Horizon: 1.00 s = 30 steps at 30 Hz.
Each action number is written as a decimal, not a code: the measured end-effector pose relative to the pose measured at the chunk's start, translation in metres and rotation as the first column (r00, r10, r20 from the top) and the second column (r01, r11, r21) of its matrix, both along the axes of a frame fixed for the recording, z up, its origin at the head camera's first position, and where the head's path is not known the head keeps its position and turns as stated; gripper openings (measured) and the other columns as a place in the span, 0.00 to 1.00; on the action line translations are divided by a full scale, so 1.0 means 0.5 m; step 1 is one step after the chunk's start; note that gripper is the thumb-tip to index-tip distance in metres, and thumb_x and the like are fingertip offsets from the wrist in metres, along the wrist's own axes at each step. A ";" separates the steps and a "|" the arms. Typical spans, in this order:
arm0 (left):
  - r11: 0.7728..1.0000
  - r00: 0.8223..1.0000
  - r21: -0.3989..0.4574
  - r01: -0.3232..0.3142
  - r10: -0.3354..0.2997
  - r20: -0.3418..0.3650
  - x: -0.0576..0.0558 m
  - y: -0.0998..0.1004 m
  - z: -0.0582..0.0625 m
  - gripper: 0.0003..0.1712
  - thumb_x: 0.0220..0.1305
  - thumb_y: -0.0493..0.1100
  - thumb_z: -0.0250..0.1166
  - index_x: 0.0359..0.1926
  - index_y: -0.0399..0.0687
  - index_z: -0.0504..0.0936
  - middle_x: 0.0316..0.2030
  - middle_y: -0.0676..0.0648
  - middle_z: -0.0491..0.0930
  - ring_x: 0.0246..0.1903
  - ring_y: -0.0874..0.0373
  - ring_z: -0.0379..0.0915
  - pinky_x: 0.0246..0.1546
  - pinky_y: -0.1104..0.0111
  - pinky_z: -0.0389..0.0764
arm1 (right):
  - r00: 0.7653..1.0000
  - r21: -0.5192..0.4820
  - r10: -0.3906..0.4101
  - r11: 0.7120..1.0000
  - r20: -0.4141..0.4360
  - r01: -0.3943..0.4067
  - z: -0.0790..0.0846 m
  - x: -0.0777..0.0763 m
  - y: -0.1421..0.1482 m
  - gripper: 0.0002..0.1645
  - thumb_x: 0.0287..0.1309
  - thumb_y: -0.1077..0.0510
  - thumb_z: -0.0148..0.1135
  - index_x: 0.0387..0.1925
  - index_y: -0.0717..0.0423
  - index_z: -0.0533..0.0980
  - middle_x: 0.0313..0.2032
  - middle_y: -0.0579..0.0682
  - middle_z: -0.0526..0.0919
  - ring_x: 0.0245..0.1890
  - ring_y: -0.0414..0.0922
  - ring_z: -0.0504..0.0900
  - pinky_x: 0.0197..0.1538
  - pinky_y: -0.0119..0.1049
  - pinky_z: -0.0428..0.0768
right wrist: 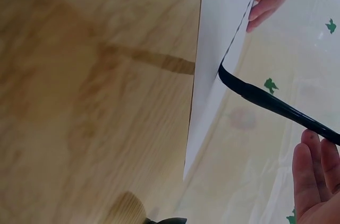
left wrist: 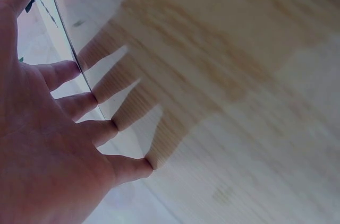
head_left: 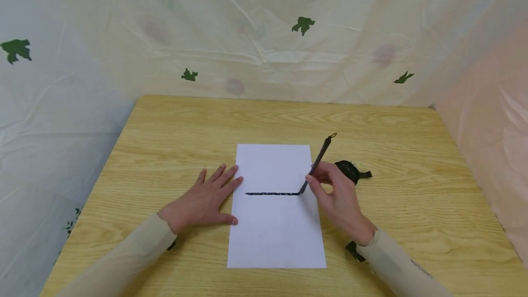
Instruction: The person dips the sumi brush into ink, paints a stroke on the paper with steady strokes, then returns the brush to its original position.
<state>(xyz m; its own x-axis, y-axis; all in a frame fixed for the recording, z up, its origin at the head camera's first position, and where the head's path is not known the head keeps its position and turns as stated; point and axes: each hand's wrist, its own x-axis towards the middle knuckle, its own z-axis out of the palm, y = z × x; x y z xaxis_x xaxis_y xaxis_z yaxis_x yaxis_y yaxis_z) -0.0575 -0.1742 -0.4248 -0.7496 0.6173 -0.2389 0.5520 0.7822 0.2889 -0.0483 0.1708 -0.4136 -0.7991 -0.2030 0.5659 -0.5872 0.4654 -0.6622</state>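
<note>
A white sheet of paper (head_left: 272, 237) lies on the wooden table, with a black brush stroke (head_left: 272, 194) running across its middle. My right hand (head_left: 336, 198) pinches a dark paintbrush (head_left: 319, 157), tilted with its loop end up and to the right. In the right wrist view the black bristles of the brush (right wrist: 228, 75) bend against the paper at the stroke's right end. On the left, my left hand (head_left: 208, 196) lies flat with spread, straight fingers, fingertips on the paper's left edge. The left wrist view shows that palm and its fingertips at the table surface.
A round black dish (head_left: 348, 171) with a short handle stands right of the paper, partly behind my right hand. Pale sheeting with green leaf shapes (head_left: 303, 25) hangs behind and beside the wooden table (head_left: 412, 159).
</note>
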 end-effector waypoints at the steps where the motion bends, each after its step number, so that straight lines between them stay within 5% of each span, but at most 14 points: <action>1: 1.000 1.000 0.000 0.000 0.000 0.001 0.000 0.000 0.000 0.59 0.60 0.73 0.69 0.81 0.48 0.58 0.82 0.43 0.46 0.80 0.38 0.38 0.70 0.29 0.46 | 1.000 -0.001 0.000 1.000 0.001 0.000 0.000 0.000 0.001 0.21 0.55 0.76 0.71 0.49 0.62 0.77 0.41 0.49 0.84 0.38 0.44 0.85 0.47 0.23 0.81; 30: 1.000 1.000 0.004 0.004 -0.004 0.000 0.000 -0.001 -0.001 0.59 0.60 0.73 0.68 0.81 0.48 0.58 0.82 0.43 0.45 0.80 0.38 0.38 0.70 0.29 0.47 | 0.999 0.006 -0.033 0.999 0.018 0.033 0.002 0.007 0.018 0.22 0.55 0.76 0.71 0.50 0.62 0.77 0.40 0.49 0.84 0.39 0.43 0.84 0.48 0.22 0.80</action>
